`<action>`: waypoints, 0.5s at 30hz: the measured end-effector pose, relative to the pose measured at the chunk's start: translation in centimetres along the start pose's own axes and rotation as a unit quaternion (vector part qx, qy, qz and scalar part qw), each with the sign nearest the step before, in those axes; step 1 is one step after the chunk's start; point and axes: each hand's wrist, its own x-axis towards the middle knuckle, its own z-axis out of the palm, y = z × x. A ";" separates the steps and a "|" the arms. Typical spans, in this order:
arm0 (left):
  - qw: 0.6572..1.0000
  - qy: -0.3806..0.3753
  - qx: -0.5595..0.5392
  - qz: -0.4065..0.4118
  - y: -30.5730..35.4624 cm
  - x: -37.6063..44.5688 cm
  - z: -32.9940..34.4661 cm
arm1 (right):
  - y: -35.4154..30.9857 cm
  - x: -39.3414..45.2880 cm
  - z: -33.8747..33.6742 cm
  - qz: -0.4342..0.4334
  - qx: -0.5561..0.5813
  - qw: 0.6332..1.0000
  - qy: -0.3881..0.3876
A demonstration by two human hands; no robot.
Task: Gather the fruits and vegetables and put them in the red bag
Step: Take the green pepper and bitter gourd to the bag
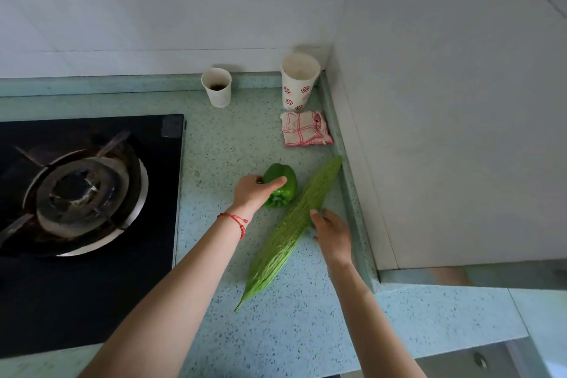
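Note:
A green bell pepper lies on the speckled green counter. My left hand grips it from the left, thumb over the top. Beside it a long bitter gourd lies at a slant, its tip near the right-hand wall. My right hand is at the gourd's right side about its middle, fingers curled against it. No red bag is in view.
A gas hob fills the left of the counter. Two paper cups stand at the back wall, with a folded red-checked cloth in front of the right one. A white wall bounds the right side.

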 end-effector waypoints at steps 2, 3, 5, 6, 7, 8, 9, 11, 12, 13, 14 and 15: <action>1.000 0.010 0.001 -0.005 0.1 0.1 0.2 | -0.1 0.1 0.2 0.005 0.009 1.000 0.007; 1.000 0.011 0.001 -0.005 0.2 0.0 0.2 | -0.1 0.2 0.2 0.006 0.014 1.000 0.011; 1.000 0.011 -0.004 -0.005 0.2 0.3 0.2 | 0.0 0.4 0.4 0.006 0.018 1.000 0.020; 1.000 0.008 -0.010 -0.005 0.1 0.3 0.2 | 0.0 0.5 0.4 0.006 0.016 1.000 0.023; 1.000 0.006 -0.019 -0.005 0.1 0.2 0.0 | 0.1 0.6 0.4 0.007 0.010 1.000 0.022; 0.999 0.003 -0.033 -0.008 0.1 0.2 -0.1 | 0.1 0.6 0.5 0.008 0.004 1.000 0.019; 0.999 -0.001 -0.049 -0.012 -0.1 0.1 -0.3 | 0.1 0.6 0.5 0.010 0.000 1.000 0.016; 0.996 -0.009 -0.085 -0.023 -0.6 -0.1 -0.8 | 0.2 0.8 0.6 0.014 -0.005 1.000 0.015; 0.994 -0.010 -0.107 -0.029 -0.9 -0.2 -1.2 | 0.2 0.9 0.8 0.018 -0.013 1.000 0.017; 0.991 -0.009 -0.128 -0.035 -1.3 -0.4 -1.6 | 0.2 1.0 0.9 0.022 -0.024 0.999 0.017; 0.988 -0.009 -0.148 -0.040 -1.7 -0.6 -2.1 | 0.2 1.2 1.2 0.024 -0.039 0.999 0.016; 0.985 -0.009 -0.166 -0.044 -2.2 -0.9 -2.6 | 0.2 1.3 1.4 0.026 -0.058 0.998 0.012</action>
